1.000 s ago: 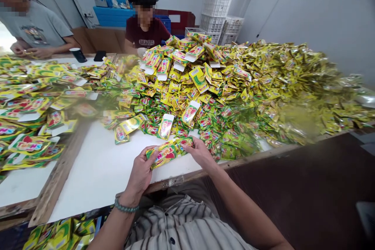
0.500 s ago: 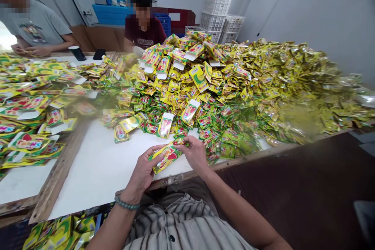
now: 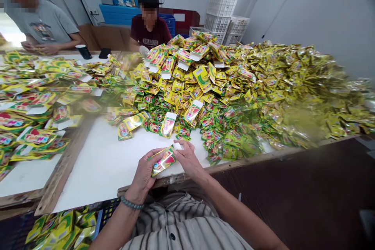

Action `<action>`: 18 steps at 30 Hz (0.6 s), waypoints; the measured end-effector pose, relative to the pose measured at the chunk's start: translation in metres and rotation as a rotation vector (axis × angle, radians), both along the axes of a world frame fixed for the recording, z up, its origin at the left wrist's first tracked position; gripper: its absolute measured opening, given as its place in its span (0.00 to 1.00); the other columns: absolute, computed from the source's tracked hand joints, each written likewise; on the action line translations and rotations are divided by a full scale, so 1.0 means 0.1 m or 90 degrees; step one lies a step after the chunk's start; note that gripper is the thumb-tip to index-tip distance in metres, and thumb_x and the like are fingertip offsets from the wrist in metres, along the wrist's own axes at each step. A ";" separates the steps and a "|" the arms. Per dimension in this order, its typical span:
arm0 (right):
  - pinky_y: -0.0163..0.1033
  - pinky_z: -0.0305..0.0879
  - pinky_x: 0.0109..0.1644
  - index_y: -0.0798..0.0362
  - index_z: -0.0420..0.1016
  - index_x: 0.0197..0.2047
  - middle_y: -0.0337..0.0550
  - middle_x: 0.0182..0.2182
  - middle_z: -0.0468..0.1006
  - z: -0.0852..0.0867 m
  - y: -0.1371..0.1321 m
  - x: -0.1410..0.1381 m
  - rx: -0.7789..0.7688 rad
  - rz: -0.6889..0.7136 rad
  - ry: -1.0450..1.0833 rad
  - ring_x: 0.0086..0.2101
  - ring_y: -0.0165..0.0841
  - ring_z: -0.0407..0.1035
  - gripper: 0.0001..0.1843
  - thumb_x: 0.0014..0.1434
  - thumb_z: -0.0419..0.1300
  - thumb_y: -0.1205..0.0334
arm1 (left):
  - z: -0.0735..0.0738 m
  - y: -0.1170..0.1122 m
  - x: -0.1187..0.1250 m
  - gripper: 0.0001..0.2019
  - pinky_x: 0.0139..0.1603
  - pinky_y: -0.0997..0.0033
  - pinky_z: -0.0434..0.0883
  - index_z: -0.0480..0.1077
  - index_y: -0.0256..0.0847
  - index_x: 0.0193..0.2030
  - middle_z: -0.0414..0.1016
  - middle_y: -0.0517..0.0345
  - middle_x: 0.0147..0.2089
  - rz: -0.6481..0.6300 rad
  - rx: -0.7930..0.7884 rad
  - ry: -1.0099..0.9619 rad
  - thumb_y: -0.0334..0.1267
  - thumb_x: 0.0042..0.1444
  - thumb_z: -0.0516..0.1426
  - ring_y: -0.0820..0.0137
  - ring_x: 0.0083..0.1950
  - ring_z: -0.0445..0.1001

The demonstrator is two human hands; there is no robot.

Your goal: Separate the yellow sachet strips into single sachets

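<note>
A small yellow-and-green printed carton (image 3: 163, 163) lies tilted between my hands, just above the table's near edge. My left hand (image 3: 145, 168) is closed round its lower left side. At the upper right end, my right hand (image 3: 188, 158) pinches the carton by its white end flap (image 3: 177, 146). Whatever is inside the carton is hidden. Beyond my hands an open carton (image 3: 168, 125) and another carton (image 3: 193, 111) with a white flap lean on a heap of small green and yellow sachets (image 3: 216, 125).
Flat cartons (image 3: 38, 136) cover the left table section, past a wooden divider (image 3: 63, 168). A crate (image 3: 107, 213) of filled cartons sits below, at lower left. Two people (image 3: 150, 33) (image 3: 55, 27) sit across the table, near a dark cup (image 3: 84, 52). White crates (image 3: 224, 4) are stacked behind.
The small sachet that my right fingers held at the carton's mouth is out of sight, and the white flap now shows there. The view has shifted slightly.
</note>
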State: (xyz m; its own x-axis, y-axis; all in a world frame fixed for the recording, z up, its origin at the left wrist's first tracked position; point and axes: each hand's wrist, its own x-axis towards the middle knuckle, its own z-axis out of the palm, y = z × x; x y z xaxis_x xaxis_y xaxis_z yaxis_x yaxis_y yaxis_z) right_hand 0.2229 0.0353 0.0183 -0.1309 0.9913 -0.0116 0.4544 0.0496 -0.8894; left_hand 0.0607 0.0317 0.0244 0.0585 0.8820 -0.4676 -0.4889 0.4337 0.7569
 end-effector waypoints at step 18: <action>0.53 0.53 0.62 0.44 0.81 0.36 0.43 0.53 0.73 0.17 0.29 -0.04 0.070 0.060 -0.005 0.57 0.46 0.60 0.06 0.57 0.62 0.60 | 0.17 0.28 -0.50 0.19 0.36 0.71 0.77 0.74 0.35 0.41 0.81 0.52 0.39 -0.057 0.003 0.100 0.34 0.39 0.69 0.65 0.36 0.79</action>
